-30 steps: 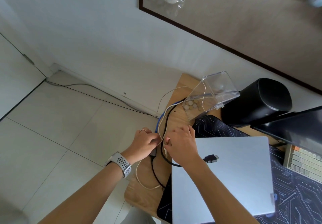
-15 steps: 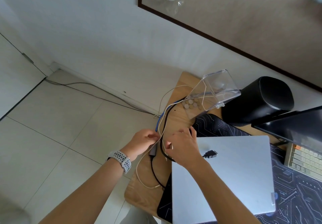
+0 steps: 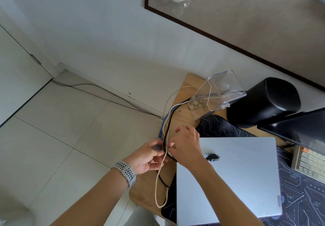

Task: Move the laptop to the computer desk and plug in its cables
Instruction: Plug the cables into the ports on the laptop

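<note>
Left hand (image 3: 146,156) fingers pinch blurred dark plug (image 3: 157,147); right hand (image 3: 186,146) fingers' grip hidden by cables (image 3: 165,134).

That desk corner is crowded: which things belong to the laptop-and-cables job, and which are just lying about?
In the job:
closed silver laptop
black plug lying on its lid
black cable
white braided cable
blue cable
left hand and right hand, at the cables

Lying about:
clear plastic coin box
black cylindrical speaker
dark monitor
keyboard
circuit-patterned desk mat

Clear plastic box (image 3: 222,92) with coins beside black speaker (image 3: 263,101); cork board (image 3: 246,20) on wall.
</note>
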Motion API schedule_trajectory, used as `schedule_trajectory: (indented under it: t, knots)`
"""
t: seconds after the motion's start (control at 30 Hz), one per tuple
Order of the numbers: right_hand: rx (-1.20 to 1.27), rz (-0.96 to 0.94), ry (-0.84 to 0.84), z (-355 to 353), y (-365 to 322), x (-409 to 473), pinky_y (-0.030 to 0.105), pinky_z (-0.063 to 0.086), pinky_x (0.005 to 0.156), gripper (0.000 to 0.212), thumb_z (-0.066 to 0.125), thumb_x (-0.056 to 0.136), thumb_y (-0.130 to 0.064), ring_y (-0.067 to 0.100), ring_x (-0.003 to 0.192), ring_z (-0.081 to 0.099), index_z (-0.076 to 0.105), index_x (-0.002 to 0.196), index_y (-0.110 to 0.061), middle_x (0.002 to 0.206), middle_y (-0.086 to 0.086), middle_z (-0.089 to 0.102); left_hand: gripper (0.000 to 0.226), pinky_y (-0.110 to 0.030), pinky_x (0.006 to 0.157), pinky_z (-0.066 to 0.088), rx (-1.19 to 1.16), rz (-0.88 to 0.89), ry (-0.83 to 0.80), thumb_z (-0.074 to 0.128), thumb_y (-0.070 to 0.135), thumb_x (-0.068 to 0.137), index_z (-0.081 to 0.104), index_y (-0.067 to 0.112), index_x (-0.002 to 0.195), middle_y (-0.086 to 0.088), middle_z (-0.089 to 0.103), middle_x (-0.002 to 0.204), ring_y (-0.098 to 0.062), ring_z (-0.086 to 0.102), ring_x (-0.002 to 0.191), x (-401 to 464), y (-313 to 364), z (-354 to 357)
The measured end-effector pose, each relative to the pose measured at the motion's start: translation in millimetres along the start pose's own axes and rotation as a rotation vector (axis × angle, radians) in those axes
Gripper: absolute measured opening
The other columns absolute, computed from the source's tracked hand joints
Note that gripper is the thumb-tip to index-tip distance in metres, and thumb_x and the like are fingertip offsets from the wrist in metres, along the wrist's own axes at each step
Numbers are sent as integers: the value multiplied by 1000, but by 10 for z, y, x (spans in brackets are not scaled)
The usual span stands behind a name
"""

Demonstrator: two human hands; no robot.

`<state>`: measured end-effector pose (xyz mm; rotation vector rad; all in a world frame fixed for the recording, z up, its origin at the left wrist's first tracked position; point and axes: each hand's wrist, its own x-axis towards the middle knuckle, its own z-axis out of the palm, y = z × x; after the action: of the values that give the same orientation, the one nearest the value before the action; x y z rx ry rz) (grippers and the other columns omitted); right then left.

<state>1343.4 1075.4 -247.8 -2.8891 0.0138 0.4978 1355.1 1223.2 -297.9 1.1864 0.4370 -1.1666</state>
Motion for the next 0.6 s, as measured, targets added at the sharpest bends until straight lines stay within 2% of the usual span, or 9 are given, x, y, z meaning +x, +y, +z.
schedule_trajectory:
  t: [0.07,0.2,0.37,0.47,0.53,0.6]
  knots:
    - [0,2,22,13,-3,-11,35,20,106,18,55,86,-34,21,121,27,73,87,-29,125,-5,44,30,-25,57,52,-123,-26,-29,45,6,98,71,18,106,-2,60,71,-13,57,65,-24,-21,31]
    - [46,4,34,44,-2,-36,34,20,106,18,56,87,-36,21,121,26,74,85,-31,126,-7,43,28,-25,58,54,-290,-78,31,47,4,96,64,5,120,-8,57,90,-16,59,66,4,-56,61]
    - [96,19,9,24,42,-79,31,22,104,25,50,90,-36,17,119,26,74,85,-29,127,-8,42,35,-29,55,56,-312,-93,18,37,-1,98,61,4,122,-10,62,81,-20,66,67,16,-73,107]
    - [136,2,6,15,40,-126,31,25,104,24,50,89,-36,16,120,26,74,86,-31,127,-8,43,34,-33,61,58,-411,-106,-12,39,0,97,60,3,123,-11,67,82,-21,66,69,26,-96,111]
    - [143,-4,26,23,27,-167,33,27,105,24,51,88,-38,16,121,27,73,87,-30,127,-7,44,32,-35,65,58,-474,-114,-6,40,0,96,66,4,115,-11,66,84,-22,65,69,35,-100,122]
    - [109,-3,25,31,5,-206,34,26,107,23,51,88,-40,19,124,27,71,92,-28,129,-5,42,38,-35,69,56,-491,-103,-12,40,-1,95,76,6,89,-10,66,79,-21,63,73,18,-96,148]
